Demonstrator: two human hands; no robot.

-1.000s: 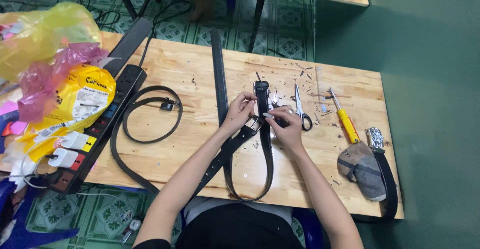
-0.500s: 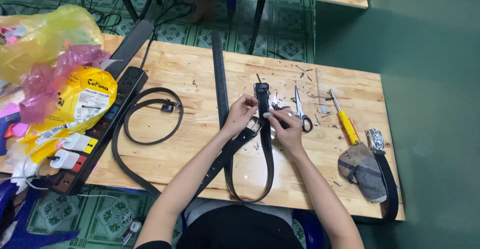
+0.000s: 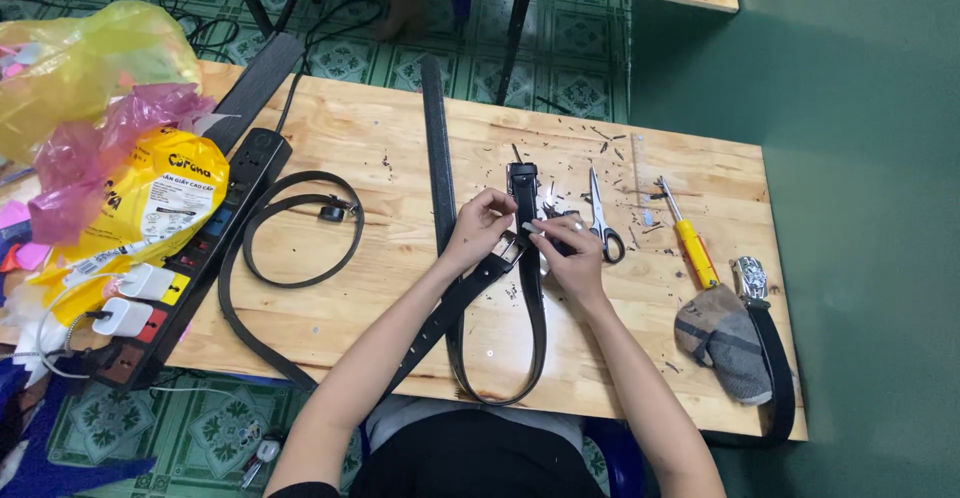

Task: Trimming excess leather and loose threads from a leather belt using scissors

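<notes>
Belt (image 3: 527, 303) runs away from the body, buckle (image 3: 508, 250) between both hands. Left hand (image 3: 483, 226) pinches the strap; right hand (image 3: 562, 250) grips the buckle end

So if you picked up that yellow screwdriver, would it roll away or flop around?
The screwdriver would probably stay stiff, since it shows a straight metal shaft and a solid-looking yellow handle. The handle looks rounded, so a push on the flat wooden table might make it roll. It seems small, likely light.
</notes>
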